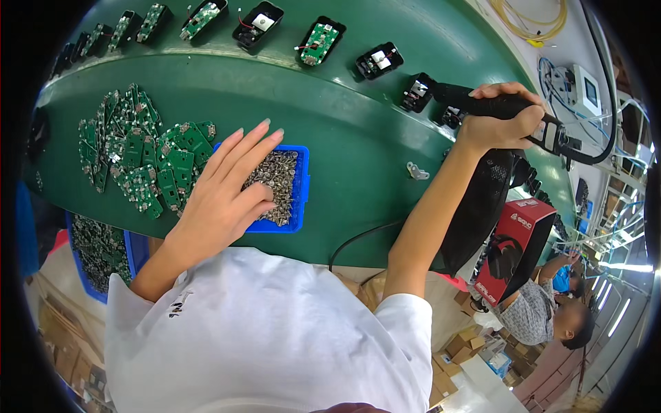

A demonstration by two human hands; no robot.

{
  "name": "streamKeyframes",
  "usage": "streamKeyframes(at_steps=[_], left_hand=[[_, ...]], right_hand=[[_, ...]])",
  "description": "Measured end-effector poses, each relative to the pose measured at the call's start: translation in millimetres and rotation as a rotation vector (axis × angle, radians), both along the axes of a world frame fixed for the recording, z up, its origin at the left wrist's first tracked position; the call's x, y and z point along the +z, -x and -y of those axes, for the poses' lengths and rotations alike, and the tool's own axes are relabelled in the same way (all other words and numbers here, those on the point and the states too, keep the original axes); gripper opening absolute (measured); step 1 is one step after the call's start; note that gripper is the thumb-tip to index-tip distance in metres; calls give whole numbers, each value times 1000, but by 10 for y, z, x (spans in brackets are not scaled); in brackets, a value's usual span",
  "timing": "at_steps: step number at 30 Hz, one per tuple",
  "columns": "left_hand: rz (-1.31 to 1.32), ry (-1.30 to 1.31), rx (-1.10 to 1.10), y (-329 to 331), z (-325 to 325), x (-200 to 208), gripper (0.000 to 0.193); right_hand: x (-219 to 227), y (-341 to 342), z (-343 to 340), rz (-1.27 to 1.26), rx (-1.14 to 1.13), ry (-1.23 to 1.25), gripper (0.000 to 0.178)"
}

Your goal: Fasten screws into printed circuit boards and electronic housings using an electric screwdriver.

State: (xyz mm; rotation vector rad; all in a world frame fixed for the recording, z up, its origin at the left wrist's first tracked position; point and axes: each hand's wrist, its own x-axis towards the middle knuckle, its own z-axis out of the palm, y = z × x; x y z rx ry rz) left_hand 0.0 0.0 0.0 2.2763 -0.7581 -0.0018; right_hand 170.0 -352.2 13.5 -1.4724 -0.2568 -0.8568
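Green desk [365,151]. Right hand [506,127] wraps electric screwdriver [482,105], pointing left to black case [416,102]; left hand [222,196] half open over screws [284,180], hold unclear.

On my right, white lettering stands on a red-and-black rectangular cardboard box [508,253]. My white fabric shirt [275,330] bears small dark lettering at left; I cannot read the far-right white boxy device's small rectangular screen [591,91].
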Motion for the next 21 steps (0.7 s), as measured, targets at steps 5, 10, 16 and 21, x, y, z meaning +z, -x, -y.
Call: streamKeyframes(at_steps=[5,10,16,21], left_hand=[[1,36,8,7,21,-6,13],[165,126,-4,44,6,-74,13],[254,240,-27,75,-45,-49,12],[-150,342,46,5,-9,25,13]], right_hand=[[-194,113,-127,202,219,-17,35],[-216,167,-228,186,296,-21,38],[69,-114,-142,-98,213,-121,46],[126,-250,41,-197,289,-448,53]])
